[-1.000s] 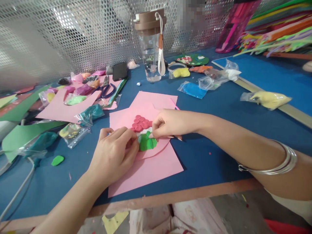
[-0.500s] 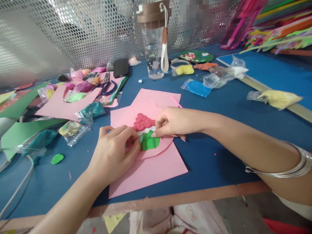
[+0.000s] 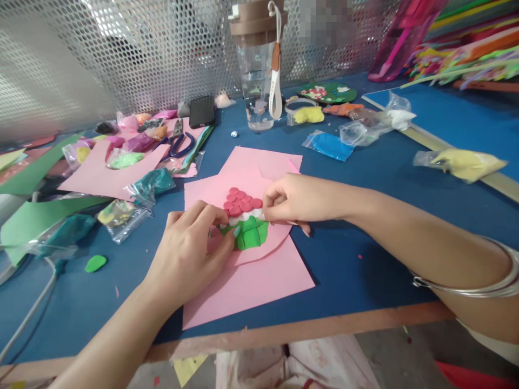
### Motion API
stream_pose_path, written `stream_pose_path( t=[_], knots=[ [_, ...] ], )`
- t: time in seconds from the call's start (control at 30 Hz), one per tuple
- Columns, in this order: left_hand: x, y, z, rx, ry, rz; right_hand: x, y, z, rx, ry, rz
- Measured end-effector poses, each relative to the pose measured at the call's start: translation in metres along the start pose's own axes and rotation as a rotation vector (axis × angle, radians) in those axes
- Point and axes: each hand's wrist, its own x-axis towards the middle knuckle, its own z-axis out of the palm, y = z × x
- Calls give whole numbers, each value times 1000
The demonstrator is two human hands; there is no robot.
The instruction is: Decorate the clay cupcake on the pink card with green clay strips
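The green clay lies on pink paper, below a white strip and red discs, between the left hand and right hand. The left thumb touches it, forefinger parted, unclenched; the right fingers curl at the strip's right end, whether pinching it I cannot tell.

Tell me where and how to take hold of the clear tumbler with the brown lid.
Grip the tumbler's clear body just below the brown lid, probably from the near left: it stands upright, and its strap hangs down the right.
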Motion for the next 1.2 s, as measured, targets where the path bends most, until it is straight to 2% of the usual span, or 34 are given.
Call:
stream_pose_path(
  t=[0.13, 0.2, 0.33, 0.43, 0.53, 0.97, 1.2],
  knots=[
    [-1, -4, -2, -10, -13, -33, -10, 2, 8, -87, 287, -236],
    [-1, -7, -4, -47, -19, -47, -17, 2, 11, -109, 353, -356],
    [-5, -8, -11, -89, 24, 14, -29, 0, 16, -159, 372, -444],
    [-10, -8, -16, 2, 65, 164, -31, 1, 17, -237, 381, -512],
    [-16, -9, -16, 113, 28, 253, -29, 5, 19, -310, 348, -557],
    [-26, -11, -13, 161, -23, 308, -25, 3, 23, -425, 222, -511],
    [-28, -13, -12, 151, -10, 292, -24, 7, 25, -369, 318, -591]
  ],
)
